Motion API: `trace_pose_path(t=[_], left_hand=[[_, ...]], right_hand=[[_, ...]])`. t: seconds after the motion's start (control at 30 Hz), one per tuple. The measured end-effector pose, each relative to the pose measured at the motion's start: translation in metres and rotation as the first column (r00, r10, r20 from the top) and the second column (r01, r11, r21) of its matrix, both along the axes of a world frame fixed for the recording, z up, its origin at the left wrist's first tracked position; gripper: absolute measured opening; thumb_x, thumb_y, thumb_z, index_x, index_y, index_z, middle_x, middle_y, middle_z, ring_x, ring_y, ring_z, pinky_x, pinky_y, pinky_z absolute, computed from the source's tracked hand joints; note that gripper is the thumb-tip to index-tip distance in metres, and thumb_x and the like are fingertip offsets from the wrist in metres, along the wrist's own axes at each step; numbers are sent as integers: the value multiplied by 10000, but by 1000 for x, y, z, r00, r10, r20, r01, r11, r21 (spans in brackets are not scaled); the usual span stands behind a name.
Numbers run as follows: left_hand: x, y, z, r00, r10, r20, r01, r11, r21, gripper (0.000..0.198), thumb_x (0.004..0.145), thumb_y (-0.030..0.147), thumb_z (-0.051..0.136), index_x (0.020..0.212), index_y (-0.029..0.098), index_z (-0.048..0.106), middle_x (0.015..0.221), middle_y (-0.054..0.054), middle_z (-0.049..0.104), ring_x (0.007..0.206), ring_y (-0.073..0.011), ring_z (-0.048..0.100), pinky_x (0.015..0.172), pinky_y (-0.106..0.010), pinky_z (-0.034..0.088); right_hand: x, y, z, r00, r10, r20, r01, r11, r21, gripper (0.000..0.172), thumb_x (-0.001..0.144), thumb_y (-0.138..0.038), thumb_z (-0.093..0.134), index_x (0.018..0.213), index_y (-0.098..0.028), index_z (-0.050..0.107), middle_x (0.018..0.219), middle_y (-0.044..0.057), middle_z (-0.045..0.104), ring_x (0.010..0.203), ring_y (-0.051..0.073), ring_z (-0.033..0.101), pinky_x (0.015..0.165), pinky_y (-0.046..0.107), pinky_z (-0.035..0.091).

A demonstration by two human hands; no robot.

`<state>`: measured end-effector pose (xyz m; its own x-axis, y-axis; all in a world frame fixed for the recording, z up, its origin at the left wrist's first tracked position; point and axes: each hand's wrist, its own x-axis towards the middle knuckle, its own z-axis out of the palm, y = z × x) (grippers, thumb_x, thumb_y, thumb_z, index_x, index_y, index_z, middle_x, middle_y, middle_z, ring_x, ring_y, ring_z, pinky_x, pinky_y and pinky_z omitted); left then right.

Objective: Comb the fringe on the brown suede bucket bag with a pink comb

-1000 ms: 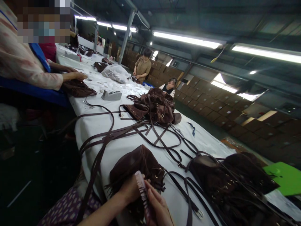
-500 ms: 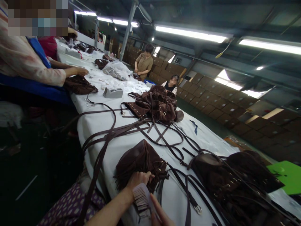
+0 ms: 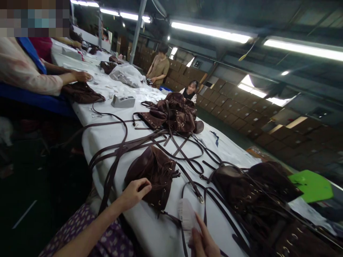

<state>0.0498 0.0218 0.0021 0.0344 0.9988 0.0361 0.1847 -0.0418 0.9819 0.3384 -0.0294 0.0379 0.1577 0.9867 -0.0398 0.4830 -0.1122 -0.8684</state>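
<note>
A dark brown fringed bag point(image 3: 150, 171) lies tilted on the white-covered table in front of me. My left hand point(image 3: 135, 194) is at its near left side, thumb and fingertips drawn together against the bag. Fringe hangs over its upper part, and metal eyelets show along its edge. My right hand point(image 3: 205, 239), at the lower right, grips a whitish brush point(image 3: 187, 214) by its lower end. The brush is held up, apart from the bag, and its teeth barely show. A brown strap point(image 3: 171, 217) runs from the bag towards the brush.
More brown bags point(image 3: 174, 116) are heaped farther up the table, and others point(image 3: 249, 192) lie at right. Long straps point(image 3: 112, 167) trail across the cloth and over its left edge. A tape dispenser point(image 3: 123, 101) stands near a co-worker's hand point(image 3: 81, 76). A green sheet point(image 3: 312, 185) lies far right.
The bag has been turned, so its eyelet edge now faces nearer me. My left hand has shifted left off the fringe. The brush has moved right, away from the bag, and turned.
</note>
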Motion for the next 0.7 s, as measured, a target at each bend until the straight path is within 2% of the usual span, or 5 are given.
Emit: trace_pose_path(t=[0.13, 0.27, 0.43, 0.57, 0.7], left_hand=[[-34, -47, -10, 994, -98, 52, 106, 976, -192, 341, 854, 491, 487, 754, 187, 605, 536, 53, 485, 500, -114, 436, 491, -215, 332], [-40, -59, 2, 994, -73, -84, 57, 982, -178, 330, 874, 480, 478, 807, 197, 632, 677, 16, 599, 613, -140, 531, 566, -224, 385], [20, -27, 31, 895, -85, -439, 32, 992, -125, 287, 837, 430, 554, 951, 186, 652, 894, -60, 691, 826, -230, 648, 732, -307, 466], [76, -10, 29, 691, -135, -710, -21, 978, -207, 359, 876, 430, 531, 1003, 119, 656, 970, -179, 704, 936, -352, 673, 776, -423, 504], [97, -6, 20, 657, -175, -733, -31, 966, -258, 292, 934, 288, 446, 999, 99, 658, 952, -206, 710, 927, -329, 692, 770, -406, 527]], right_hand=[[-12, 28, -6, 973, 29, -229, -51, 994, -92, 611, 720, -656, 657, 1089, -175, 578, 518, -53, 588, 315, 84, 431, 301, 183, 305], [-40, 59, -9, 844, -1, -537, -184, 939, -291, 422, 694, -499, 763, 888, -183, 562, 612, -50, 627, 349, 52, 486, 310, 130, 319], [-67, 73, -1, 788, -5, -616, -278, 889, -363, 333, 713, -408, 743, 847, -156, 573, 557, -49, 598, 299, 48, 462, 270, 117, 312], [-61, 69, 18, 751, -6, -660, -324, 868, -377, 308, 743, -381, 728, 878, -154, 570, 690, 0, 672, 310, 30, 479, 267, 102, 318], [-54, 65, 22, 721, -28, -692, -319, 873, -368, 294, 755, -368, 734, 875, -159, 566, 755, 15, 697, 320, 13, 481, 281, 89, 326]])
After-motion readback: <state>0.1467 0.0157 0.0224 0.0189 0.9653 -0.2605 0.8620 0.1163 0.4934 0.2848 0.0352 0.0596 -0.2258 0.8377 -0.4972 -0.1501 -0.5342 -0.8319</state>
